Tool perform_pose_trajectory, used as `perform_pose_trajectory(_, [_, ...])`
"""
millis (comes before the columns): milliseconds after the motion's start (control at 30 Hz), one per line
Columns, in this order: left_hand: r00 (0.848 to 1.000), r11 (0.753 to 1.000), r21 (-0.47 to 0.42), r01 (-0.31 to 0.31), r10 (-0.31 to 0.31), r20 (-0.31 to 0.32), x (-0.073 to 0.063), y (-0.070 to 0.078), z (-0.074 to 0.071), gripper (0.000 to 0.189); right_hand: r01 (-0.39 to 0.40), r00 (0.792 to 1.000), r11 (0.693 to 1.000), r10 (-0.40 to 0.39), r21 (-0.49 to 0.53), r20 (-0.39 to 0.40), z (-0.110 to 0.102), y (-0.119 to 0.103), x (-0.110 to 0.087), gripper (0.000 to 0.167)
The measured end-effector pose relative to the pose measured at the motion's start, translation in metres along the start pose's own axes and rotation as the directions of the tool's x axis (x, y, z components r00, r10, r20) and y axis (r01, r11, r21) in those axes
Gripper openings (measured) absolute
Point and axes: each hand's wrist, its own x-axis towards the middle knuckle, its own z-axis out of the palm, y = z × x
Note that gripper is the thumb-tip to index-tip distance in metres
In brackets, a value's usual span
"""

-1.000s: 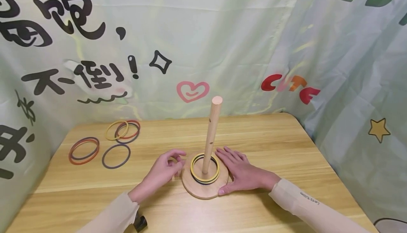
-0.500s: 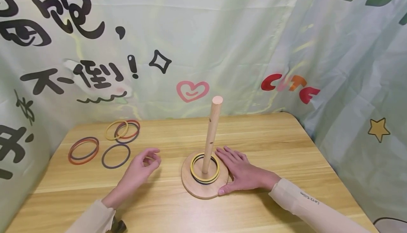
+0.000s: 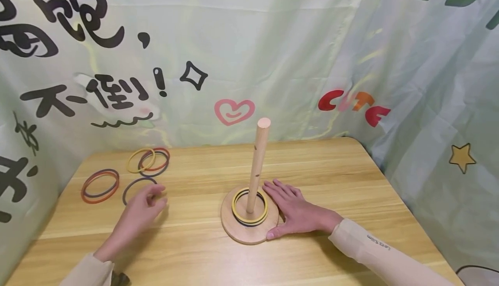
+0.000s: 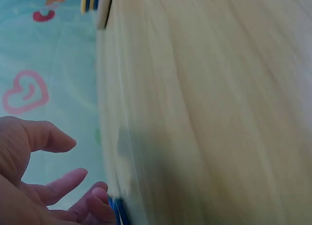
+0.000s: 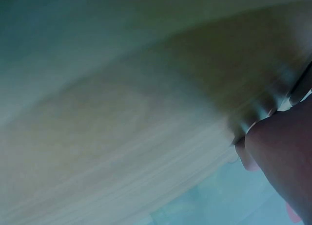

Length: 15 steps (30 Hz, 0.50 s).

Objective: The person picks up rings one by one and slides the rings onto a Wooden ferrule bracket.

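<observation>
A bare left hand (image 3: 136, 212) hovers over the near part of a single purple-blue ring (image 3: 124, 194), partly hiding it. Thumb and fingers stand apart with nothing between them, as the hand (image 4: 19, 196) in the left wrist view also shows. At the middle of the table is a round wooden base (image 3: 234, 229) with an upright wooden peg (image 3: 257, 164). A yellow ring (image 3: 233, 206) lies on top of darker rings around the peg's foot. The right hand (image 3: 294, 212) rests on the base's right edge, fingers extended and thumb at the near side.
To the left lie a red ring (image 3: 82, 189) and a purple ring overlapping it. Farther back, a yellow ring (image 3: 127, 161), a red ring (image 3: 169, 155) and a purple one overlap. Printed cloth (image 3: 288, 60) hangs behind the wooden table (image 3: 331, 164).
The left hand has moved left from beside the base to the single purple-blue ring, its fingers still loosely bent. The right hand has stayed on the base.
</observation>
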Motion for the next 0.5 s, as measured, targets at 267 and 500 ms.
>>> perform_pose_trajectory(267, [0.998, 0.989, 0.141, -0.041, 0.047, -0.039, -0.001, -0.025, -0.016, 0.044, 0.004, 1.0, 1.0, -0.004, -0.016, -0.006, 0.002, 0.0, 0.001, 0.128])
perform_pose_trajectory(500, [0.997, 0.971, 0.232, -0.057, 0.067, -0.037, 0.002, -0.035, -0.02, 0.032, 0.004, 1.0, 1.0, -0.004, -0.018, -0.013, 0.001, -0.002, 0.0, 0.128])
